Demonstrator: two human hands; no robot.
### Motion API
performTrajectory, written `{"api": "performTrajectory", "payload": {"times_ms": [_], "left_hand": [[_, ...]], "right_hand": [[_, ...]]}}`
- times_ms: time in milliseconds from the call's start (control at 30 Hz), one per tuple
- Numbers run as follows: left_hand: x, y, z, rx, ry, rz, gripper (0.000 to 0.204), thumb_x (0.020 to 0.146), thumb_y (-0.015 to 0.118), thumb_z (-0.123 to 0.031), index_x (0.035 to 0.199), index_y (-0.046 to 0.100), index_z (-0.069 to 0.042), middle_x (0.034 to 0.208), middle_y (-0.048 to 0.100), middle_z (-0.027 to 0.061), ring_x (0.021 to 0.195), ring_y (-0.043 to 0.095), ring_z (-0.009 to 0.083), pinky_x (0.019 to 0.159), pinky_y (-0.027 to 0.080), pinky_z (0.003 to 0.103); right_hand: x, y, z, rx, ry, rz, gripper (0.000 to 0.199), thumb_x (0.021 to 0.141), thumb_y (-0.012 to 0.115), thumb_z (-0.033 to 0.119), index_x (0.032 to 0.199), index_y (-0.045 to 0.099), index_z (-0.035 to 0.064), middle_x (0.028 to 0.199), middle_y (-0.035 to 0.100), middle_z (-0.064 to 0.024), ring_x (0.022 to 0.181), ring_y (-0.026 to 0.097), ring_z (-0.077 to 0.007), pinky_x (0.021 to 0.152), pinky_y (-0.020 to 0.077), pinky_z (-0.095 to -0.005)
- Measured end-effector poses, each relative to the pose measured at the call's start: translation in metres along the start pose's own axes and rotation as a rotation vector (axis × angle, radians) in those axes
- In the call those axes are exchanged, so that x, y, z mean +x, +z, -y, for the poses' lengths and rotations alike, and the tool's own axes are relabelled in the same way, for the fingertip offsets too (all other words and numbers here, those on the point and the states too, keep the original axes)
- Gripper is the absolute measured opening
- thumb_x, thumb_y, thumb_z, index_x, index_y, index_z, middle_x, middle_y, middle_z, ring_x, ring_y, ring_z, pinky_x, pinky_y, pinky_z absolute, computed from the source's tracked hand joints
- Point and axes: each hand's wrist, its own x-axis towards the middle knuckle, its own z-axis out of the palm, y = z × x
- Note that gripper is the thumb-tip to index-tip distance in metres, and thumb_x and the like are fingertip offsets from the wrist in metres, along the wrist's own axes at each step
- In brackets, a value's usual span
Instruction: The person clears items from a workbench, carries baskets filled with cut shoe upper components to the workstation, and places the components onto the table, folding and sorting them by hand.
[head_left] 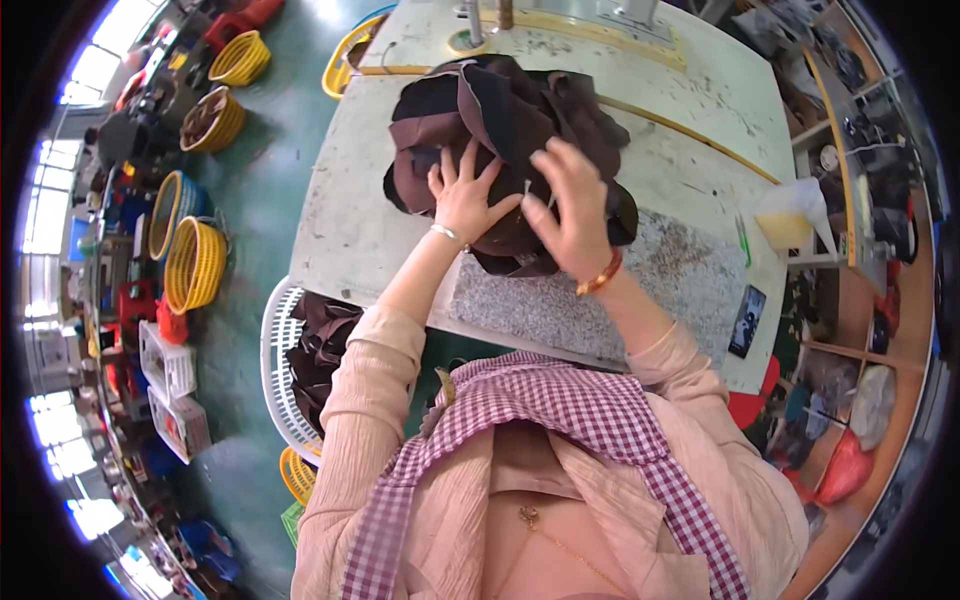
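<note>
A heaped pile of dark brown and black pieces (420, 135), fabric or thin leather, lies on the worktable in front of me. My left hand (465, 195) presses on the pile's near left part, its fingers spread wide and holding nothing. Over the right side of the heap is my right hand (572, 205), slightly blurred, thumb and fingers apart. Something small and whitish shows by its thumb, too small to name. Whether the right fingertips touch the pile I cannot tell.
A speckled grey mat (540, 310) covers the near part of the white table (340, 200). On the right are a phone (747, 321), a green tool (743, 240) and a container of yellowish stuff (785, 228). A white basket (283, 375) of brown pieces stands at the left.
</note>
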Motion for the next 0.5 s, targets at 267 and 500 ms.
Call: {"api": "performTrajectory", "payload": {"times_ms": [267,500], "left_hand": [[-0.045,-0.073,0.042,-0.626,-0.186,-0.299,0.022,0.070,0.053,0.010,0.085,0.064,-0.003,0.086,0.056,0.0100,0.083,0.057,0.0247,0.069,0.046,0.030],[-0.099,-0.069,0.085,-0.382,0.187,-0.125,0.035,0.069,0.056,0.005,0.102,0.062,-0.007,0.092,0.054,0.0117,0.087,0.053,0.0284,0.077,0.045,0.033]], "right_hand": [[-0.045,0.010,-0.027,-0.205,-0.078,0.441,0.054,0.074,0.065,0.025,0.124,0.048,0.0123,0.135,0.041,-0.0027,0.122,0.038,-0.0269,0.095,0.0319,-0.0415],[-0.007,0.033,0.055,-0.118,-0.022,0.382,0.056,0.073,0.067,0.026,0.123,0.048,0.0100,0.131,0.041,-0.0108,0.120,0.039,-0.0295,0.095,0.0329,-0.0420]]}}
